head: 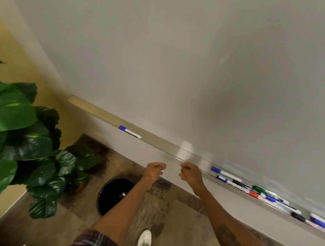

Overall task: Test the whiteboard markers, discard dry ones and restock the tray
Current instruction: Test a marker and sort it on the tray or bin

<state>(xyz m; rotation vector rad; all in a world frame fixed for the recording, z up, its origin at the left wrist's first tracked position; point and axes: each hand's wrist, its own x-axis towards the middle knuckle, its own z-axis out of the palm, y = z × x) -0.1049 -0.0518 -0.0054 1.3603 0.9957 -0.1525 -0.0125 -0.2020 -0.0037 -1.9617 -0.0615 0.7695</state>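
**poster1:** Whiteboard (183,65) filling most of the view, tan wall and a big leafy plant (16,127) off to the left. Markers where?

**poster2:** Down in the tray (102,116) along the board's bottom edge. One blue-capped marker (129,131) lying alone toward the left end. Jumbled bunch of markers (260,193) further right, blue, black, green and red caps, well apart from the loner.

**poster1:** And the hands?

**poster2:** Left grip (153,169) and right grip (189,173) held up side by side just in front of the tray, between loner and bunch. Fingers curled in on both, nothing visible inside, bit blurry though. Black bin (114,194) on the floor under the left forearm, white shoe (144,243) near the bottom.
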